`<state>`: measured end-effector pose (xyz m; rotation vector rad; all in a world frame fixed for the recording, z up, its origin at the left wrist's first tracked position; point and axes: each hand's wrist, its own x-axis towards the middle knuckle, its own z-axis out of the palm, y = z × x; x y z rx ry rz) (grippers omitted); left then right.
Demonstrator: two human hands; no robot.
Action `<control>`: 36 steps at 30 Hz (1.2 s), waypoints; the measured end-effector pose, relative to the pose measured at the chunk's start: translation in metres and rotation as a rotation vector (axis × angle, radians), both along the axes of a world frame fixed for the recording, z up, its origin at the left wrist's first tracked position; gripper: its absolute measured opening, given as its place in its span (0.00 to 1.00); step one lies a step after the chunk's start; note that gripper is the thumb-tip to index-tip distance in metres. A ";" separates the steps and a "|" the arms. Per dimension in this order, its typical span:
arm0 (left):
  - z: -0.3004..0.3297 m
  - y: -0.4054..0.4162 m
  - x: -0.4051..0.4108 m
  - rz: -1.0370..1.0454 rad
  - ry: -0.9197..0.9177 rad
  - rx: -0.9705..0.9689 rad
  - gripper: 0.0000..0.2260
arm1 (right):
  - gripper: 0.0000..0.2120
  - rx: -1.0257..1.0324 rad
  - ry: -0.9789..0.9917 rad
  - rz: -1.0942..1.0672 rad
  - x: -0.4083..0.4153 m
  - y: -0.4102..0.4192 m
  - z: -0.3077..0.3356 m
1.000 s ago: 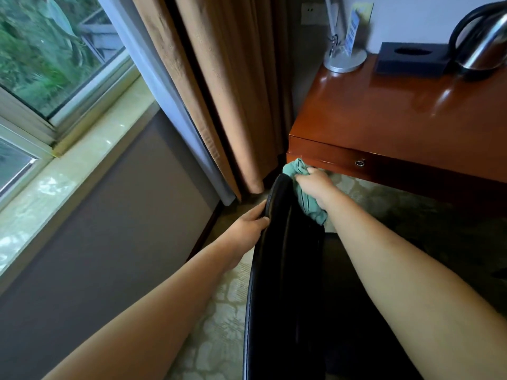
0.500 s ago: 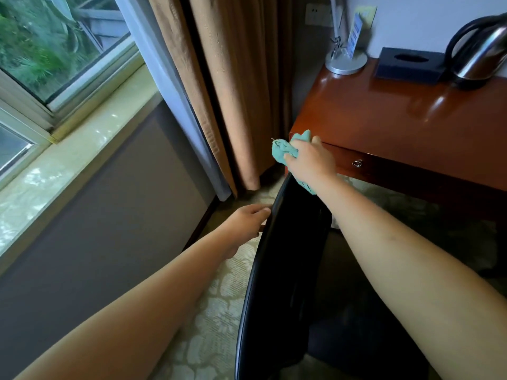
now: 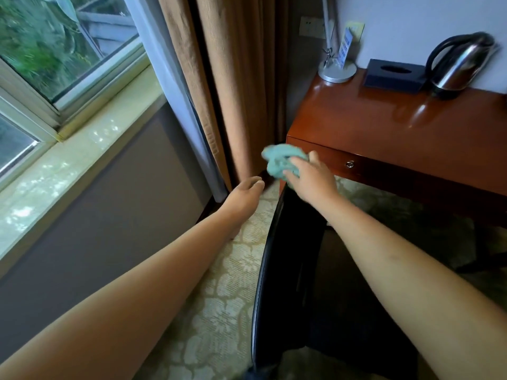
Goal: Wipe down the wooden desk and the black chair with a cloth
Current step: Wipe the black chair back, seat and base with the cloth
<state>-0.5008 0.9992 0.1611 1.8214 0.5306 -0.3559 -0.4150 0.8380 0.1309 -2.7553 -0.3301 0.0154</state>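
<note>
My right hand grips a bunched teal cloth just above the top of the black chair's backrest, in front of the left corner of the wooden desk. The cloth is blurred. My left hand hangs left of the backrest with its fingers loosely curled, holding nothing and apart from the chair. The chair's seat lies dark below my right forearm, mostly hidden.
On the desk's back edge stand a silver lamp base, a dark tissue box and a steel kettle. Brown curtains hang left of the desk. A window sill runs along the left wall. Patterned carpet covers the floor.
My right hand lifted the cloth off the backrest top and up to the desk corner. My left hand let go of the backrest edge and moved away to the left.
</note>
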 end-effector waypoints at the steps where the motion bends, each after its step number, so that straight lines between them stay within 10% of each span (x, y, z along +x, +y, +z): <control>1: 0.001 -0.001 0.001 -0.011 0.016 -0.005 0.20 | 0.17 0.036 0.011 -0.081 0.005 0.004 -0.002; 11: -0.005 -0.015 0.009 -0.084 0.038 0.109 0.17 | 0.15 0.424 0.130 0.084 -0.223 0.005 -0.020; 19: 0.015 -0.018 0.023 -0.007 0.007 0.130 0.14 | 0.18 0.572 0.144 -0.325 -0.039 0.022 -0.029; 29: -0.001 -0.021 0.004 0.002 0.236 -0.078 0.22 | 0.21 0.819 0.273 -0.495 -0.253 0.025 -0.050; 36: -0.006 -0.021 -0.010 0.007 0.246 -0.063 0.23 | 0.20 0.873 0.311 -0.581 -0.084 0.013 -0.056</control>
